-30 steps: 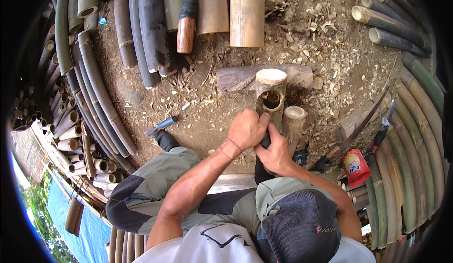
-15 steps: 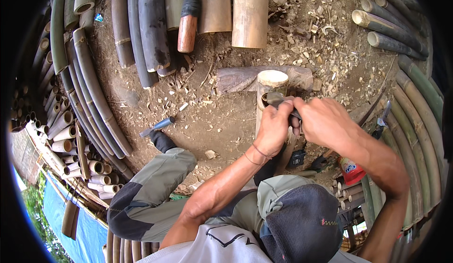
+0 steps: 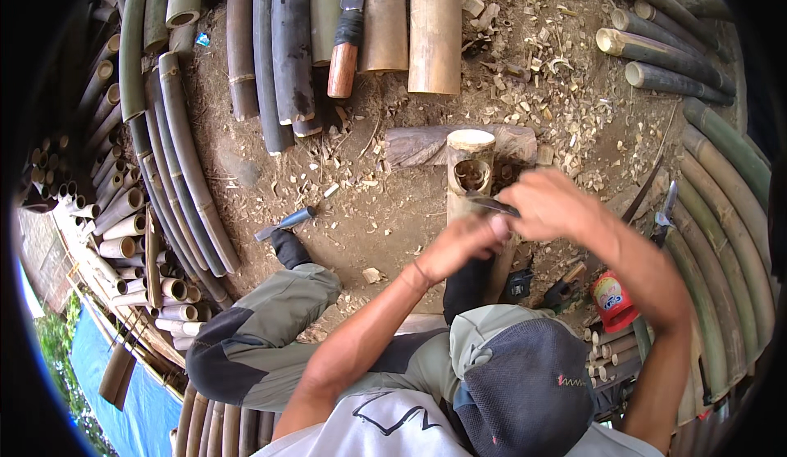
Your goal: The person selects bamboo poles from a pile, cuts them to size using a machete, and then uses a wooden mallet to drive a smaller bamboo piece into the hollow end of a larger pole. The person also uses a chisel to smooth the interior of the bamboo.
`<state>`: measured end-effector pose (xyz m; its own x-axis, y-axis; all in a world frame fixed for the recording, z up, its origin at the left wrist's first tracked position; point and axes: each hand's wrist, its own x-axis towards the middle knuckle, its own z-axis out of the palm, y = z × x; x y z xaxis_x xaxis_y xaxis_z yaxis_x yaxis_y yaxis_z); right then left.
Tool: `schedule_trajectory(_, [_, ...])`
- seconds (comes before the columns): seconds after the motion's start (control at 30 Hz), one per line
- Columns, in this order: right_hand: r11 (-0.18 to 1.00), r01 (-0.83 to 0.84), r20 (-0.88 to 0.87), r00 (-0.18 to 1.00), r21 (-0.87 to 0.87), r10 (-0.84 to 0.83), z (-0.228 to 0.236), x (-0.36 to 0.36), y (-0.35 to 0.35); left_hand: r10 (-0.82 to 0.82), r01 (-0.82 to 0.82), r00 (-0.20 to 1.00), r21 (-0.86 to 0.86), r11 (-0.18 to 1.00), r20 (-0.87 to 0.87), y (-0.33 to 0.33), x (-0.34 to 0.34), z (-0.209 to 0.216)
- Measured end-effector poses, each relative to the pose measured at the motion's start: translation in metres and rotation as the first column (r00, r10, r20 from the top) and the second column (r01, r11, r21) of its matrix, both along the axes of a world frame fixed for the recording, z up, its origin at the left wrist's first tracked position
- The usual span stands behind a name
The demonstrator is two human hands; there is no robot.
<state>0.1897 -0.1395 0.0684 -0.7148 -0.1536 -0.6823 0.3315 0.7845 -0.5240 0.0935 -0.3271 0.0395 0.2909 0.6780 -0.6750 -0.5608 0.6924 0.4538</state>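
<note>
A pale bamboo tube [image 3: 459, 155] rises between my legs, with a rounded hole [image 3: 472, 175] cut into its side near the top end. My right hand [image 3: 551, 204] is closed round a knife [image 3: 494, 204], whose short dark blade points left, just below the hole. Close under the knife is my left hand [image 3: 463, 244], its thumb near my right fingers. Motion blurs its fingers, so whether they grip anything is unclear. The knife's handle is mostly hidden in my right hand.
A wooden block [image 3: 410, 145] lies behind the tube. A large knife with a wooden handle [image 3: 343, 72] rests on bamboo poles ahead. A blue-handled tool [image 3: 297, 217] lies by my left foot. A red container [image 3: 613, 301] stands at right. Bamboo stacks [image 3: 197, 162] flank both sides; chips litter the ground.
My hands have drawn back from the hole, baring it. The blade has turned and now lies lower, and my left hand has dropped down and left. The whole view has shifted slightly.
</note>
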Motion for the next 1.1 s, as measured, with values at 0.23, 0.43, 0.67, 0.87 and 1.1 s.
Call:
schedule_trajectory(0.23, [0.066, 0.912, 0.177, 0.149, -0.405, -0.973, -0.016, 0.039, -0.132, -0.141, 0.187, 0.776, 0.01, 0.982, -0.614, -0.074, 0.024, 0.021])
schedule_trajectory(0.43, [-0.189, 0.948, 0.679, 0.038, -0.256, -0.733, -0.028, -0.048, -0.124, -0.119, 0.055, 0.593, -0.107, 0.993, -0.796, -0.112, -0.043, -0.028])
schedule_trajectory(0.67, [-0.736, 0.564, 0.844, -0.12, -0.375, -0.523, -0.029, -0.053, -0.116, -0.441, 0.609, 0.082, -0.306, 0.732, -0.894, 0.007, -0.137, 0.048])
schedule_trajectory(0.87, [-0.965, 0.141, 0.95, -0.189, -0.223, -0.247, -0.028, -0.033, -0.115, -0.339, 0.824, -0.26, -0.391, 0.411, -0.904, 0.08, -0.131, 0.077])
schedule_trajectory(1.1, [-0.998, 0.036, 0.99, -0.135, -0.043, -0.047, -0.026, -0.017, -0.12, -0.131, 0.895, -0.442, -0.446, 0.003, -0.887, 0.129, -0.089, 0.114])
